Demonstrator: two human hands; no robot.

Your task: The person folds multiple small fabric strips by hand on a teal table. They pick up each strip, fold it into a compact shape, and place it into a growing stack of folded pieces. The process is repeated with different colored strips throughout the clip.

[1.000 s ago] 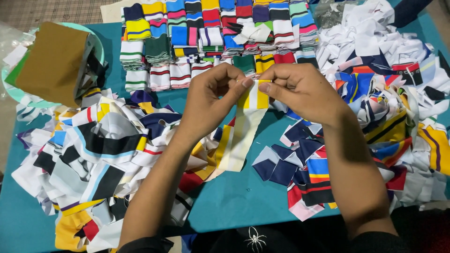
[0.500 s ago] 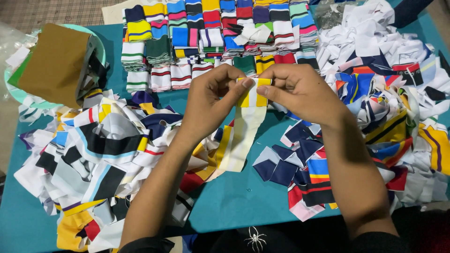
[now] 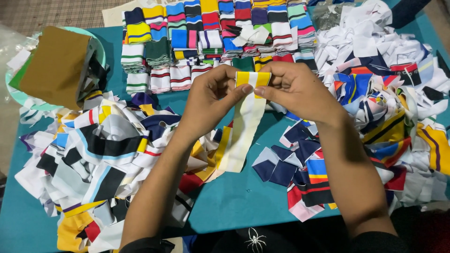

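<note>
- my left hand [image 3: 213,100] and my right hand [image 3: 293,89] meet above the teal table [image 3: 234,206], and together they hold up the top end of a cream and yellow striped fabric strip [image 3: 243,129].
- my left thumb and forefinger are pinched shut on the strip's upper left edge; the other left fingers curl loosely behind it.
- my right thumb and forefinger are pinched shut on the upper right edge, where the top looks folded over into a short yellow-and-white cuff.
- the strip is in the air just over the table's middle; its lower end rests on the table near the heap of mixed scraps [image 3: 93,159] on the table's left side.
- its long axis runs almost straight up and down in the view, leaning a little: the top end points away from me toward the rows of folded striped pieces [image 3: 206,33] at the table's far edge, and the bottom end points back toward me and slightly left.
- to do this fold well, i judge both pinches should stay level so the top edge is square, with the stripes lined up before i press the crease.
- a second pile of loose scraps [image 3: 389,93] lies on the table's right side, and a brown card piece on a pale green plate [image 3: 56,65] sits at the table's far left corner.
</note>
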